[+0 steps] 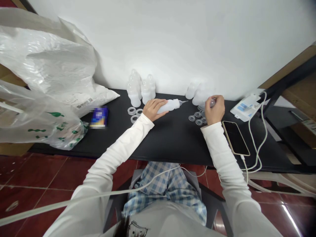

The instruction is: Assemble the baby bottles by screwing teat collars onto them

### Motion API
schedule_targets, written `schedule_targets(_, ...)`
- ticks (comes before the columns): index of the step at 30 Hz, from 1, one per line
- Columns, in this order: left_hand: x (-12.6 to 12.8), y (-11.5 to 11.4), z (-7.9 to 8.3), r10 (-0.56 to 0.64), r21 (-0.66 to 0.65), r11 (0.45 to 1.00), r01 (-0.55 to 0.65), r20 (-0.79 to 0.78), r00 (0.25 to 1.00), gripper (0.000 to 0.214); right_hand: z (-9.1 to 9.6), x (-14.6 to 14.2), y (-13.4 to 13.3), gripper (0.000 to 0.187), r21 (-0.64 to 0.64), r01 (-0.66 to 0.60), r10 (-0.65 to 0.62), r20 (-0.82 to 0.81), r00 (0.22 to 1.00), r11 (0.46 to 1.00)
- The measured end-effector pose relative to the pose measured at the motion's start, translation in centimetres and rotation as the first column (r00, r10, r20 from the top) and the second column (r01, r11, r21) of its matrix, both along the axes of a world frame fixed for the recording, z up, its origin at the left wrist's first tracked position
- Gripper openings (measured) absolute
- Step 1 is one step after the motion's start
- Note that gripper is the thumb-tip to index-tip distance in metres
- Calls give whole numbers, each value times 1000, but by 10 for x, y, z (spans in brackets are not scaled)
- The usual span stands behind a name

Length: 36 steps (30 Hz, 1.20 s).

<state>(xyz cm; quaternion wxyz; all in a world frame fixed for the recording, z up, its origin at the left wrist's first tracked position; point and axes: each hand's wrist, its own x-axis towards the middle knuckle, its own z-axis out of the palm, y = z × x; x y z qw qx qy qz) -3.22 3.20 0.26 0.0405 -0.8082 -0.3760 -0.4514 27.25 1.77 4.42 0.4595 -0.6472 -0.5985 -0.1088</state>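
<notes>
My left hand (153,110) is wrapped round a frosted white plastic bottle (169,105), which is tilted on its side above the black table. From its collar a clear, narrow-tipped piece (182,102) points right. My right hand (215,109) has its fingers closed on a small clear dome-shaped cap (212,103), partly hidden by the fingers. Beside that hand lie several small clear ringed pieces (198,122) and other clear caps (201,107). Behind them, more white bottles (198,94) stand against the wall. White rings (131,111) lie left of my left hand.
Several bottles with domed tops (134,95) stand at the back left. Plastic bags (49,65) and a blue packet (99,117) occupy the left. On the right are a phone (236,138) with its cable, a white power strip (247,107) and a dark frame (288,72).
</notes>
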Motion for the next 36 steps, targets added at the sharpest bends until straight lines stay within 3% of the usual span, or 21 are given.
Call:
schedule_targets(2, 2, -1, 1, -43, -28, 999, 43, 16, 999, 46, -2, -11, -4, 32, 94, -159, 165, -50, 985, 983)
schedule_targets(5, 5, -5, 1, -98, -67, 993, 102, 61, 993, 49, -14, -26, -7, 38, 130, -311, 321, -59, 945, 941)
schedule_targets(9, 10, -12, 2, -212, -163, 959, 233, 136, 968, 53, -32, -42, -10, 45, 82, -417, 421, -32, 907, 905)
schedule_targets(12, 17, -18, 6, -250, -329, 883, 334, 271, 929, 59, -42, -50, -11, 47, 97, -455, 461, -50, 886, 885)
schedule_targets(14, 23, -20, 8, -209, -492, 762, 421, 429, 879, 60, -47, -53, -10, 48, 166, -455, 470, -66, 880, 875)
schedule_targets(16, 31, -20, 11, -110, -637, 548, 542, 588, 801, 61, -51, -56, -9, 49, 216, -428, 452, -78, 888, 878)
schedule_targets(18, 37, -19, 12, 5, -702, 326, 633, 671, 742, 62, -53, -58, -8, 50, 207, -408, 429, -72, 900, 889)
schedule_targets(19, 39, -19, 13, 46, -713, 255, 653, 684, 728, 61, -53, -59, -8, 50, 191, -405, 424, -65, 903, 894)
schedule_targets(21, 41, -18, 13, 84, -721, 205, 662, 686, 722, 59, -52, -62, -8, 48, 165, -423, 435, -50, 899, 891)
schedule_targets(23, 40, -19, 14, 87, -727, 243, 642, 676, 732, 58, -50, -65, -10, 42, 144, -441, 451, -52, 891, 886)
schedule_targets(25, 38, -22, 15, 64, -739, 350, 576, 632, 772, 55, -48, -68, -12, 35, 110, -434, 443, -71, 894, 894)
schedule_targets(27, 35, -26, 16, 3, -711, 537, 454, 539, 842, 49, -45, -70, -14, 32, 62, -407, 411, -98, 906, 911)
schedule_targets(29, 33, -28, 16, -79, -601, 731, 325, 398, 914, 43, -43, -71, -14, 31, 2, -371, 369, -110, 923, 929)
schedule_targets(30, 33, -28, 16, -116, -534, 799, 276, 315, 942, 42, -41, -71, -14, 32, -32, -350, 345, -106, 933, 936)
schedule_targets(33, 34, -23, 8, -176, -415, 894, 170, 22, 984, 50, -33, -71, -15, 31, -170, -266, 263, -41, 964, 949)
schedule_targets(36, 39, -17, 0, -145, -318, 946, 58, -258, 955, 56, -24, -69, -17, 30, -284, -173, 196, 56, 979, 943)
